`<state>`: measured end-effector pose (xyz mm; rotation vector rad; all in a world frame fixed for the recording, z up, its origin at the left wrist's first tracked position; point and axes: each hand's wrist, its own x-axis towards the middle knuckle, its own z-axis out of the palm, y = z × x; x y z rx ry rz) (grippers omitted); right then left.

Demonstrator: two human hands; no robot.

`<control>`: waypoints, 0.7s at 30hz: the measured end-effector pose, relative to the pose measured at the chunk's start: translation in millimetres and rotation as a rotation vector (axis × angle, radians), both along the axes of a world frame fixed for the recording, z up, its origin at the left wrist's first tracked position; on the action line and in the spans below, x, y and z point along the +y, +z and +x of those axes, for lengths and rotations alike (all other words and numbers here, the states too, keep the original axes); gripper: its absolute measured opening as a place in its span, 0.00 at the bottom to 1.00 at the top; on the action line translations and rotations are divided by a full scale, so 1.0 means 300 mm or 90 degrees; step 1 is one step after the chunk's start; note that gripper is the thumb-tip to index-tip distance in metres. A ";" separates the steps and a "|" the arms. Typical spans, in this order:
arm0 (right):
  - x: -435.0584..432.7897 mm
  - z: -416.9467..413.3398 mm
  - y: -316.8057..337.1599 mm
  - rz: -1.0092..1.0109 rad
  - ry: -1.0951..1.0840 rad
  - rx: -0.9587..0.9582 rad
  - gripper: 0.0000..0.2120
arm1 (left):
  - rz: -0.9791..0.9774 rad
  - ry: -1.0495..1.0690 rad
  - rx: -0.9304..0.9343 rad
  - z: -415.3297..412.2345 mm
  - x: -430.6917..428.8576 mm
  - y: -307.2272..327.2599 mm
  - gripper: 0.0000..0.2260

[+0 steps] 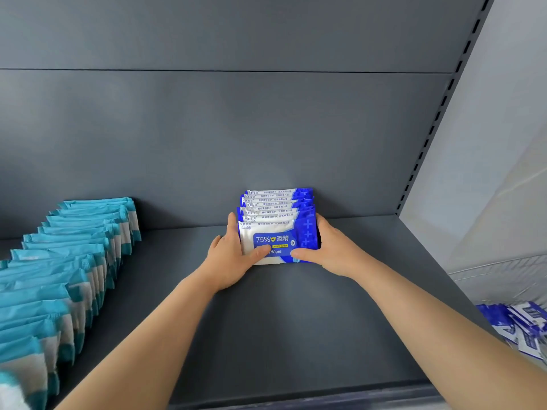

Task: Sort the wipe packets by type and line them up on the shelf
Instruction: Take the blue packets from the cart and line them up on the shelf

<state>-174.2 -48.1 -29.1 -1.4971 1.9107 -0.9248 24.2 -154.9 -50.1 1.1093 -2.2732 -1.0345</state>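
- Both hands are on the row of blue-and-white packets (276, 224), which stands upright at the back of the dark grey shelf (266, 335), against the rear panel.
- Left hand (233, 257) clasps the row's left side: fingers run up the edge, thumb curled across the front packet's face.
- Right hand (327, 247) mirrors it on the right side, thumb pressing the lower front, fingers wrapped round the blue edge.
- Front packet reads "75%" beside a small shield badge and Chinese characters, with "Wipes" below, partly hidden by the left thumb. White crosses run down its blue right side.
- The top strips carry small Chinese print, too fine to read.
- Well apart on the left, a long row of teal-and-white packets (74, 255) runs from rear panel to front edge.
- At lower right, off the shelf, loose blue packets (521, 329) lie heaped; their print is blurred.
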 end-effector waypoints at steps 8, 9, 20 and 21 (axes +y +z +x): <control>0.053 0.003 -0.008 -0.003 -0.057 0.078 0.32 | 0.001 0.037 0.020 0.033 0.014 0.014 0.37; 0.058 0.005 -0.006 -0.002 -0.060 0.084 0.32 | -0.005 0.043 0.027 0.033 0.020 0.022 0.37; 0.064 0.042 -0.010 -0.014 -0.117 0.134 0.38 | -0.031 0.009 0.004 0.057 0.036 0.026 0.39; 0.054 0.041 -0.005 -0.016 -0.135 0.154 0.42 | -0.047 0.037 0.018 0.045 0.030 0.028 0.42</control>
